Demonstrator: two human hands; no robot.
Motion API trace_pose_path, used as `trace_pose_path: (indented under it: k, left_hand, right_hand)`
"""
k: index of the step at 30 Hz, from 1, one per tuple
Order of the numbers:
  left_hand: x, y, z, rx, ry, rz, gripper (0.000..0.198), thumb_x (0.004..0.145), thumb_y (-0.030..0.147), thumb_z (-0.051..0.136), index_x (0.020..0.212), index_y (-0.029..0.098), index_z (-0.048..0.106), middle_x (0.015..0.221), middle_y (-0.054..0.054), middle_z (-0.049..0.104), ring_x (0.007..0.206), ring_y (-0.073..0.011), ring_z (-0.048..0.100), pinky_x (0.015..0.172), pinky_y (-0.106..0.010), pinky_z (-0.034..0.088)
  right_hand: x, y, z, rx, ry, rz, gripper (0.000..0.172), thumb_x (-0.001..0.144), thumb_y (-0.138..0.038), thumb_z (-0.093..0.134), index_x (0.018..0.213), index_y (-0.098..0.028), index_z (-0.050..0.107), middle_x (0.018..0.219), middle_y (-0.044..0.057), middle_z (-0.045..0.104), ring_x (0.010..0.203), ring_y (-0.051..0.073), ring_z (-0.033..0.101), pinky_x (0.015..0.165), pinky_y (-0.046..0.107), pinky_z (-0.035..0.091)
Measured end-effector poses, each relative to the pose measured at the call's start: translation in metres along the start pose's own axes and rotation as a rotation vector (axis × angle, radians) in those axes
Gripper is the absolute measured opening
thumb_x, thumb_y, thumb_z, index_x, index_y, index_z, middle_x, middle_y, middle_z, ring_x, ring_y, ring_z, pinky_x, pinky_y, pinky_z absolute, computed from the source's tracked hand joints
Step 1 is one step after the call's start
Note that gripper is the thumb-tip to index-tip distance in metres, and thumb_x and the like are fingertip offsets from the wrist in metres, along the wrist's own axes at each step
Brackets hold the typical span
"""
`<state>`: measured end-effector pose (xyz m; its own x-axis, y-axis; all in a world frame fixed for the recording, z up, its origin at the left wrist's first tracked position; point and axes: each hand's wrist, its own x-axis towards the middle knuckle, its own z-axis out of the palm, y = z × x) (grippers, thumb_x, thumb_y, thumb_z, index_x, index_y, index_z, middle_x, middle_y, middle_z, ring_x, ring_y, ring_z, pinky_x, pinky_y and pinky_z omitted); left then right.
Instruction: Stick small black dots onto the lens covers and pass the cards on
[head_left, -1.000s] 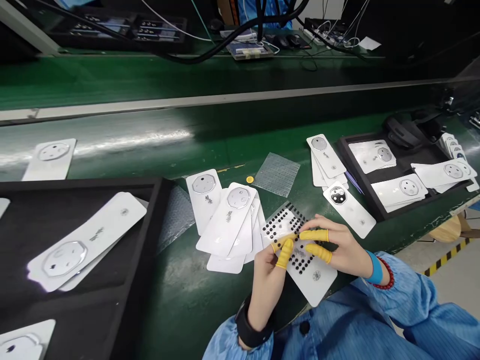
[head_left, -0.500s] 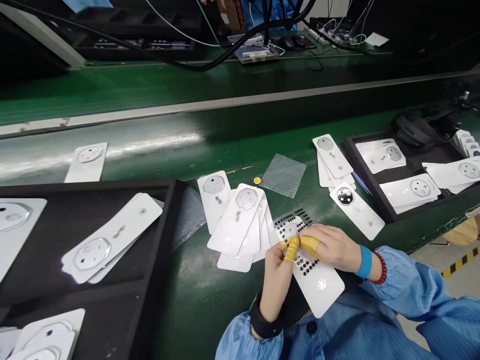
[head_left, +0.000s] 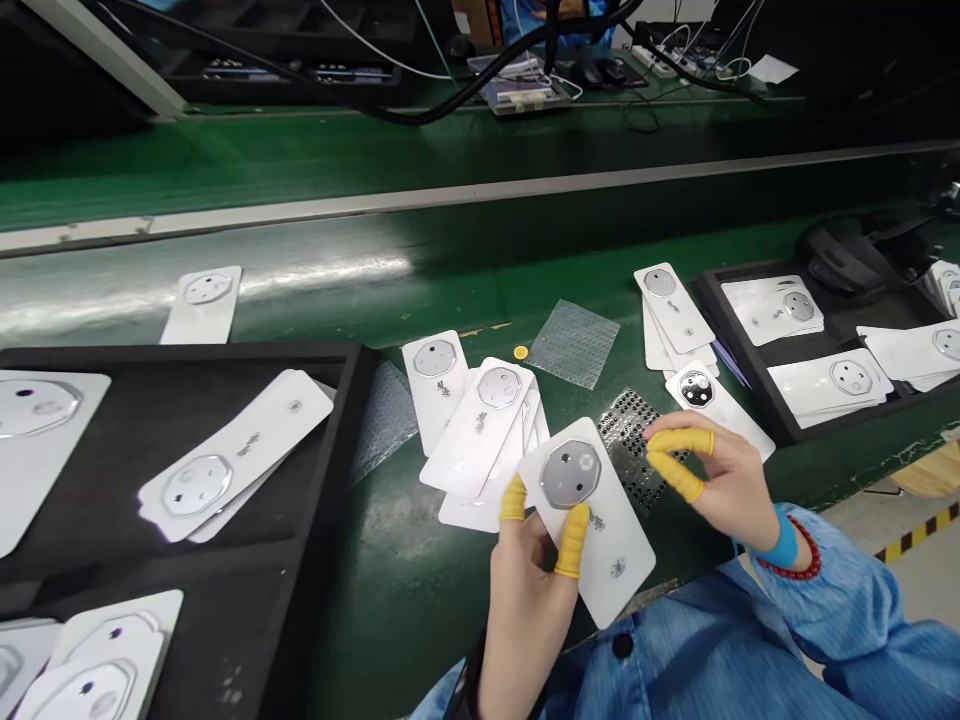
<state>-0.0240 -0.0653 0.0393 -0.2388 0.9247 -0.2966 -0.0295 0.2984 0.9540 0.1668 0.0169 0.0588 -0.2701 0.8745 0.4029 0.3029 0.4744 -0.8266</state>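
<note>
My left hand, with yellow finger cots on its thumb and a finger, grips a white phone back cover by its left edge. The cover is tilted, with its grey octagonal camera area toward me. Just right of it, my right hand is closed in a pinch, its yellow-cotted thumb and finger meeting at the tips. Whatever may be between them is too small to make out. Beneath those fingertips lies a clear sheet of small black round dots, partly hidden by the cover and hand.
White covers lie fanned on the green bench, with more at right. Black trays of covers stand left and right. Bubble wrap and a yellow finger cot lie ahead. Black cables hang across the back.
My hands have parted. The dotted sheet, earlier over the cover under both hands, now lies to its right. My left hand holds the cover further left; my right hand has shifted right.
</note>
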Motion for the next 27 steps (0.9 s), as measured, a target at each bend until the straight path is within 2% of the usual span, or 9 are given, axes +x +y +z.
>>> trace_pose_path:
  k: [1,3,5,7,13,16,18,22,27]
  left_hand:
    - [-0.002,0.004,0.003,0.022,-0.014,0.02,0.067,0.085,0.045,0.069,0.141,0.019,0.043,0.065,0.002,0.069,0.056,-0.0178,0.065,0.054,-0.026,0.054]
    - [-0.004,0.013,0.008,0.066,-0.031,0.093,0.041,0.084,0.037,0.07,0.12,0.02,0.06,0.064,0.002,0.07,0.054,-0.0155,0.064,0.051,-0.022,0.052]
    - [-0.007,0.021,0.012,0.095,-0.026,0.186,0.025,0.082,0.029,0.07,0.106,0.022,0.065,0.064,0.003,0.071,0.052,-0.0135,0.064,0.051,-0.02,0.051]
    - [-0.008,0.027,0.014,0.122,-0.018,0.262,0.016,0.081,0.023,0.07,0.096,0.024,0.068,0.066,0.004,0.073,0.053,-0.0129,0.066,0.052,-0.019,0.051]
    - [-0.011,0.028,0.014,0.269,0.017,0.348,0.02,0.078,0.021,0.07,0.098,0.023,0.069,0.071,0.001,0.077,0.059,-0.0179,0.072,0.054,-0.022,0.055]
    - [-0.012,0.024,0.014,0.337,0.034,0.373,0.017,0.077,0.025,0.071,0.093,0.023,0.069,0.075,-0.001,0.078,0.061,-0.0206,0.074,0.055,-0.025,0.056]
    - [-0.013,0.022,0.014,0.358,0.042,0.377,0.016,0.078,0.028,0.07,0.093,0.023,0.069,0.075,-0.002,0.079,0.061,-0.0218,0.074,0.055,-0.027,0.057]
    - [-0.015,0.022,0.014,0.373,0.04,0.409,0.007,0.08,0.029,0.069,0.084,0.023,0.069,0.069,-0.002,0.077,0.059,-0.0216,0.073,0.054,-0.028,0.057]
    - [-0.012,0.03,0.014,0.359,-0.015,0.459,0.004,0.079,0.022,0.068,0.075,0.024,0.067,0.066,0.0,0.076,0.054,-0.0196,0.073,0.05,-0.024,0.056]
  right_hand:
    - [0.003,-0.011,0.006,0.049,0.0,-0.031,0.011,0.089,-0.012,0.066,0.094,-0.022,0.068,0.096,0.005,0.071,0.088,0.018,0.069,0.079,0.036,0.061]
    - [0.007,-0.028,0.018,0.084,-0.015,-0.137,0.013,0.09,-0.011,0.065,0.097,-0.021,0.068,0.097,0.007,0.071,0.091,0.019,0.067,0.081,0.039,0.059]
    - [0.01,-0.035,0.026,0.066,-0.014,-0.221,0.014,0.091,-0.009,0.063,0.099,-0.019,0.068,0.099,0.01,0.07,0.097,0.022,0.064,0.084,0.042,0.057]
    - [0.009,-0.035,0.029,0.057,-0.002,-0.233,0.015,0.09,-0.008,0.063,0.099,-0.019,0.068,0.102,0.011,0.067,0.101,0.023,0.061,0.085,0.043,0.056]
    - [0.002,-0.032,0.025,0.042,0.023,-0.063,0.013,0.087,-0.013,0.069,0.091,-0.025,0.07,0.126,0.008,0.054,0.117,0.027,0.056,0.099,0.05,0.049]
    - [0.0,-0.032,0.026,0.076,0.047,0.018,0.012,0.086,-0.02,0.071,0.094,-0.025,0.064,0.134,0.008,0.049,0.125,0.028,0.051,0.103,0.049,0.048]
    - [0.002,-0.031,0.026,0.222,0.045,0.109,0.025,0.086,-0.026,0.072,0.103,-0.026,0.054,0.132,0.01,0.049,0.113,0.023,0.058,0.093,0.042,0.056]
    - [0.007,-0.031,0.022,0.559,-0.145,0.317,0.04,0.088,-0.036,0.07,0.112,-0.028,0.039,0.11,0.005,0.06,0.08,0.014,0.067,0.069,0.028,0.061]
    - [0.009,-0.034,0.016,0.568,-0.178,0.341,0.041,0.087,-0.04,0.071,0.114,-0.028,0.042,0.098,0.002,0.06,0.076,0.013,0.068,0.066,0.025,0.061]
